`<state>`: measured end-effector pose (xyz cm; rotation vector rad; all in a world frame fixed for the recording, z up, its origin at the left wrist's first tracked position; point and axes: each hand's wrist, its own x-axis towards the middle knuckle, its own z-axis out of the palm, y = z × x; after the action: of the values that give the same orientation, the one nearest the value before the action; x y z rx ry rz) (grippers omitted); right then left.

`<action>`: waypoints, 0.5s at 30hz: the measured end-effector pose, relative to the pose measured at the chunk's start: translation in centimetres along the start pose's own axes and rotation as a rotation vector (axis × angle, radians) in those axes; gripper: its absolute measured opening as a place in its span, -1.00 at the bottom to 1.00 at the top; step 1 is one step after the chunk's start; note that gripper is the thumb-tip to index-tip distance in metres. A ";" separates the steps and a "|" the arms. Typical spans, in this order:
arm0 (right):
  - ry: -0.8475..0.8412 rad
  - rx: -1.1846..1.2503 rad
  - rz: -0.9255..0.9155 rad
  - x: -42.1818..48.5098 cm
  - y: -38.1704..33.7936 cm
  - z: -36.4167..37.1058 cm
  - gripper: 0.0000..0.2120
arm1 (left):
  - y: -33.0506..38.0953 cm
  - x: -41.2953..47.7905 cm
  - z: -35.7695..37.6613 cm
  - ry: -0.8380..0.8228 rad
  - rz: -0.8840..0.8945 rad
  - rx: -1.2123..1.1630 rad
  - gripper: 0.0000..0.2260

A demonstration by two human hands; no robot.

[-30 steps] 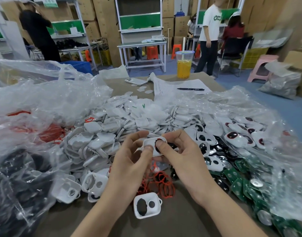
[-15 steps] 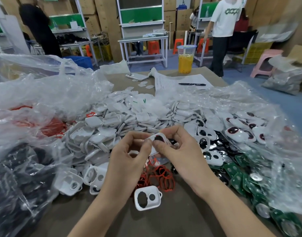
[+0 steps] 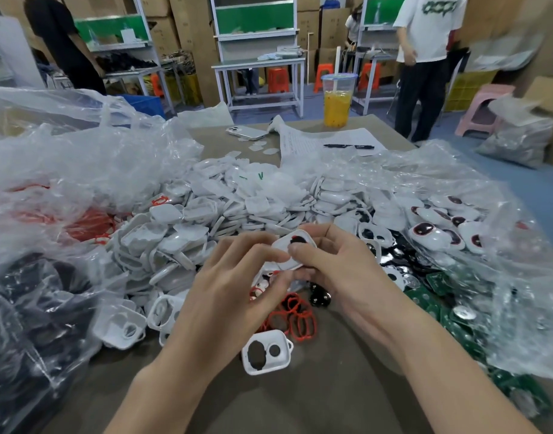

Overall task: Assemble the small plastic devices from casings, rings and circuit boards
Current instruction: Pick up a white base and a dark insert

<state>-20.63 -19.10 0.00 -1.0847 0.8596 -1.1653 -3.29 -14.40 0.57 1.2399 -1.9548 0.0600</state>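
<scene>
Head view. A white casing (image 3: 292, 250) is held up off the tabletop (image 3: 300, 402) between both hands, its face turned toward the camera, with a dark opening showing at its top.

The left hand (image 3: 234, 286) is curled, and the casing's left edge is pinched between thumb and forefinger. The right hand (image 3: 338, 270) is curled too: its thumb is laid on the casing's face, its fingers wrapped behind. Something red and white shows under the left fingers (whether it is gripped or lies on the tabletop cannot be told).

Judged step: a part is being seated into the casing's opening. What the part is cannot be made out.

To be done well:
- The casing should be braced by the left pinch alone, so the right thumb is free to press.
- Pressure should be worked round the opening's rim rather than at one spot, since thin plastic may flex and let one side pop out.
- The seat should be checked flush before the piece is set down.

Supplies: red rings (image 3: 295, 317) lie just below the hands. A spare casing (image 3: 266, 352), open side up, lies nearer the body. Green circuit boards (image 3: 438, 283) lie to the right of the right hand, partly under plastic film. A heap of casings (image 3: 237, 208) lies beyond and left of the hands.
</scene>
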 end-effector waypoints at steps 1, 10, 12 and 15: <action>-0.018 0.033 0.020 0.0 -0.1 -0.1 -0.67 | 0.0 0.0 0.1 0.007 0.022 0.012 -0.81; 0.083 -0.261 -0.126 -4.4 -0.3 -0.4 -0.88 | 2.1 -2.0 0.1 -0.031 0.058 0.020 -0.83; 0.108 -0.328 -0.208 -6.1 -0.3 -0.7 -0.89 | 2.9 -2.8 0.2 -0.085 0.101 0.012 -0.86; 0.172 -0.416 -0.289 -7.6 -0.5 -1.3 -0.87 | 3.9 -3.9 0.3 -0.213 0.177 0.029 -0.88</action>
<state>-23.56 -11.97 0.02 -1.5013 1.1400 -1.3688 -5.75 -9.64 -0.72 1.1262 -2.2527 0.0480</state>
